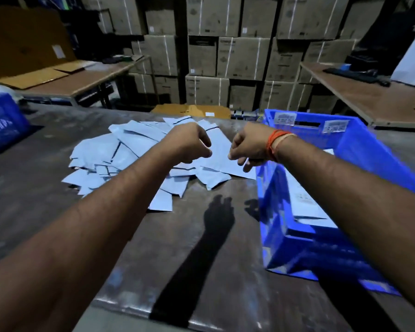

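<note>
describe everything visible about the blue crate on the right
The blue crate looks like moulded plastic, open-topped, with a handle slot and two white labels on its far wall. It stands on the dark table at right, beside the pile of white packets. Flat packets lie inside. The right forearm crosses over it.

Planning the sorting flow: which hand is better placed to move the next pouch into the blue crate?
Likely right: the right hand is beside the blue crate, over the pouch pile; the left hand is farther away.

We wear several orange threads (272,146) round the wrist of our right hand (247,147). Our forearms (120,200) are bare.
</note>
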A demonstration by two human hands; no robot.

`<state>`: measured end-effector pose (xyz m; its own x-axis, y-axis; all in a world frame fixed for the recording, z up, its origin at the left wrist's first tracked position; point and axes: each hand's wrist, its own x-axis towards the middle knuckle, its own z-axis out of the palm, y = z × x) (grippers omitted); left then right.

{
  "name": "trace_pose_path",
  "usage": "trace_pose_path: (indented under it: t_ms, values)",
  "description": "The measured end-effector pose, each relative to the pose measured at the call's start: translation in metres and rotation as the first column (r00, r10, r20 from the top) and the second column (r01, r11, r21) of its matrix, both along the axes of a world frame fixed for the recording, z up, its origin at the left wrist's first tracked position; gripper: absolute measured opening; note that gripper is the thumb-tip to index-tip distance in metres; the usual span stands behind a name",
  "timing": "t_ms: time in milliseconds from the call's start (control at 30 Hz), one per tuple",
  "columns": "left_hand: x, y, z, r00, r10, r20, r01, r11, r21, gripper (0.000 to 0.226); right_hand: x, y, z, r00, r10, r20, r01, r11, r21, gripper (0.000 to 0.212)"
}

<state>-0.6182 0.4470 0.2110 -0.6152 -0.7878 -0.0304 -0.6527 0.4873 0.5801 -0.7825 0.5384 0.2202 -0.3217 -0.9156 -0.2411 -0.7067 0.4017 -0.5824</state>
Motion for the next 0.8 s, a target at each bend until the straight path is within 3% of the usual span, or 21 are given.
trace_pose_path:
  t_ms: [133, 300, 433, 700, 733, 800]
  values:
    - [0.048, -0.053, -0.023, 0.992, 0.029, 0.121, -0.004, 0.980, -0.198, 0.026, 0.047, -0.058, -0.033, 0.997, 0.042, -0.063, -0.044, 0.999, -0.030, 0.006]
    - [0.096, -0.115, -0.068, 0.986, 0.043, 0.160, 0.006, 0.956, -0.292, 0.037, 0.097, -0.119, -0.104, 0.962, 0.069, -0.263, -0.088, 0.994, -0.062, 0.024]
    - [0.126, -0.150, -0.096, 0.987, 0.100, 0.126, -0.059, 0.954, -0.293, 0.035, 0.119, -0.153, -0.146, 0.960, -0.020, -0.279, -0.041, 0.976, -0.212, 0.034]
    - [0.152, -0.177, -0.114, 0.979, 0.201, 0.007, -0.193, 0.948, -0.253, 0.036, 0.155, -0.212, -0.168, 0.839, -0.058, -0.541, -0.148, 0.933, -0.329, 0.066]
    - [0.154, -0.178, -0.115, 0.976, 0.216, -0.010, -0.212, 0.946, -0.244, 0.037, 0.159, -0.218, -0.169, 0.830, -0.047, -0.555, -0.151, 0.940, -0.306, 0.066]
    - [0.158, -0.179, -0.118, 0.972, 0.233, -0.031, -0.234, 0.943, -0.238, 0.042, 0.162, -0.230, -0.171, 0.803, -0.033, -0.595, -0.167, 0.946, -0.277, 0.043]
